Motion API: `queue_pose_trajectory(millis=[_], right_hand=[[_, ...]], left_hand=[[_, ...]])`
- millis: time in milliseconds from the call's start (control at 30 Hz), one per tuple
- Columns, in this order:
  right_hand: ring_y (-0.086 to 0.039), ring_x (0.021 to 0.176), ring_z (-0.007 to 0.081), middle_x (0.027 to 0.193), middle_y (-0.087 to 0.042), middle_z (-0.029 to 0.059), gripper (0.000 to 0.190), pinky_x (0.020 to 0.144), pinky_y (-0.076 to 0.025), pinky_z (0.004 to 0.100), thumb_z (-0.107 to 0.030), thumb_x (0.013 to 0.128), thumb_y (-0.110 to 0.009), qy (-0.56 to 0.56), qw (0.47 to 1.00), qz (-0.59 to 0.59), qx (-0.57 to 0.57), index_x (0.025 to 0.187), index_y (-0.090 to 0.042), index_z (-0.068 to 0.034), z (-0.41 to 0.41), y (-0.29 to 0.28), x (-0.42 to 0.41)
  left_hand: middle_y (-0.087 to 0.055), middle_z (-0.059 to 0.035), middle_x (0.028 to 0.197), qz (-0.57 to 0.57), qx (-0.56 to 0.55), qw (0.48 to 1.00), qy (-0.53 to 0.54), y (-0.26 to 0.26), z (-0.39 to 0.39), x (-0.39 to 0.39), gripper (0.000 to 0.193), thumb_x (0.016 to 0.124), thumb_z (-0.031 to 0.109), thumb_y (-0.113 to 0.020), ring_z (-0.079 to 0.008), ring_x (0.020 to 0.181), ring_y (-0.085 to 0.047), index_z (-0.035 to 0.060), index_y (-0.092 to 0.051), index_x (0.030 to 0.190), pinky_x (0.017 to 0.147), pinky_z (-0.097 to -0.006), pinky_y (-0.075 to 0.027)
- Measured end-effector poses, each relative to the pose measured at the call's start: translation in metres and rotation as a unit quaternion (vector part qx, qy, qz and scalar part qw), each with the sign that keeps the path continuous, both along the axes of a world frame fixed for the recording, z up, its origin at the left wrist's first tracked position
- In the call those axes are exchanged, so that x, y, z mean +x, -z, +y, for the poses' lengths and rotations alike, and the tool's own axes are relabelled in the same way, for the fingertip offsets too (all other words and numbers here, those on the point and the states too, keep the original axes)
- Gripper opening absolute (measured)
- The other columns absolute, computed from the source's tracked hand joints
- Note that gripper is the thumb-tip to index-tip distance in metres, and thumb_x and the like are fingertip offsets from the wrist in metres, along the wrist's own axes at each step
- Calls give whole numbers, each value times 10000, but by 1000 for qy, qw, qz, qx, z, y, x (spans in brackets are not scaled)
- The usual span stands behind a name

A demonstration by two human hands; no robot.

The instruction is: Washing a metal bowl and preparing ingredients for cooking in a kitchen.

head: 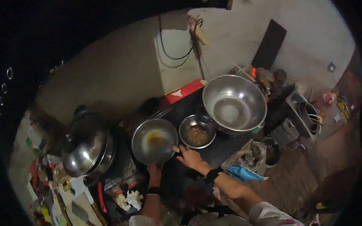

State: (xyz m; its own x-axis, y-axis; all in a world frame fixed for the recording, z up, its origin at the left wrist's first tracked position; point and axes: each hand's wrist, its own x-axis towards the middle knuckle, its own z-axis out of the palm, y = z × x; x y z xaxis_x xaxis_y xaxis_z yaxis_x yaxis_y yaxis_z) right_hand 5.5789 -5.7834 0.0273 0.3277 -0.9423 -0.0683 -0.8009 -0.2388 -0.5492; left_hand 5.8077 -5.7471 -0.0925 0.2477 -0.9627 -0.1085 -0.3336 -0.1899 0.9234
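Note:
A wide metal bowl [141,135] stands on the dark counter before me, with a small pool of yellowish liquid [154,136] at its bottom. My left hand [155,169] grips the bowl's near rim. A utensil with a light wooden handle [176,148] leans across the right rim; its inner end is blurred. Just right of the handle's end is my right hand [192,158], thumb and fingers apart; whether a fingertip touches the handle is unclear. Behind this hand sits a smaller metal bowl [183,125] holding brownish, grainy-looking contents [197,136].
A large metal basin [208,99] stands at the back right. Left is a lidded metal pot [87,147]. Crumpled white paper [134,199] and a red-handled tool [101,197] lie near left. An opened bag [251,154] and blue packet [246,172] lie at right.

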Motion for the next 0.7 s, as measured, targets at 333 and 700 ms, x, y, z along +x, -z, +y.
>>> queue_pose_trajectory(millis=[333, 700], right_hand=[[-598, 802, 354, 896, -598, 151, 410, 653, -487, 454, -273, 781, -615, -54, 988, -144, -2, 1095, -447, -71, 19, 4, -20], [-613, 735, 325, 855, -610, 140, 356, 598, -490, 441, -229, 765, -592, -103, 990, -93, 19, 1067, -462, -92, 81, -38, -96]], left_hand=[[-543, -69, 728, 168, 9, 964, -206, -22, 46, -17, 222, 695, 98, -575, -195, 594, -544, 14, -547, 899, 487, -312, -502], [-523, -144, 857, 337, 109, 874, -333, -128, 142, -98, 343, 700, 73, -537, -239, 507, -532, -71, -444, 997, 414, -307, -534]])
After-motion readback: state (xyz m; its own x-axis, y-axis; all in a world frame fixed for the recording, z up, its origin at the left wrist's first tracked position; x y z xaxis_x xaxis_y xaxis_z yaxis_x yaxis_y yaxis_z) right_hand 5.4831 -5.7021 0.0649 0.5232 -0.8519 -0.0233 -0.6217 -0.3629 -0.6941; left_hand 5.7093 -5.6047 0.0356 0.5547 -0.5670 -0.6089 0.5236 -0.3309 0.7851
